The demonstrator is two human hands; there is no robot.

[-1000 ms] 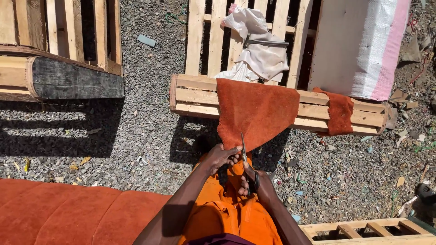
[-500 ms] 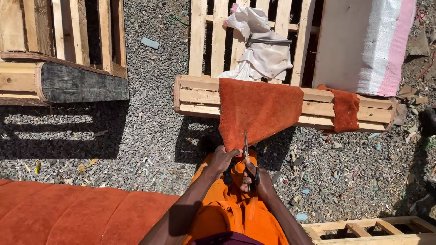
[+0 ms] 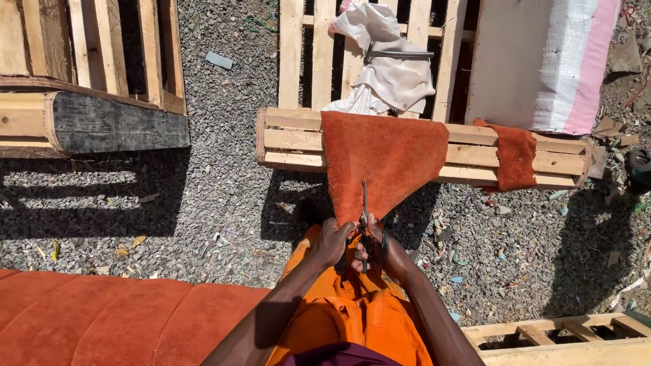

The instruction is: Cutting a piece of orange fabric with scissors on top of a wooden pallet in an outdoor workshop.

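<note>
The right hand (image 3: 393,254) grips dark metal scissors (image 3: 365,217), blades upright in the rust-orange plush fabric piece (image 3: 380,159) draped off the wooden pallet frame (image 3: 291,139) — the left hand (image 3: 332,242) pinches its lower tip taut. Cutting is mid-way; continuing likely needs steady tension.

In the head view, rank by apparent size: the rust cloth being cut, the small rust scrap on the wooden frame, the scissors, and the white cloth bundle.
1. Rust cloth
2. White cloth bundle, a little smaller but farther away, so unsure
3. Small rust scrap
4. Scissors, partly hidden by the right hand, so unsure
</note>
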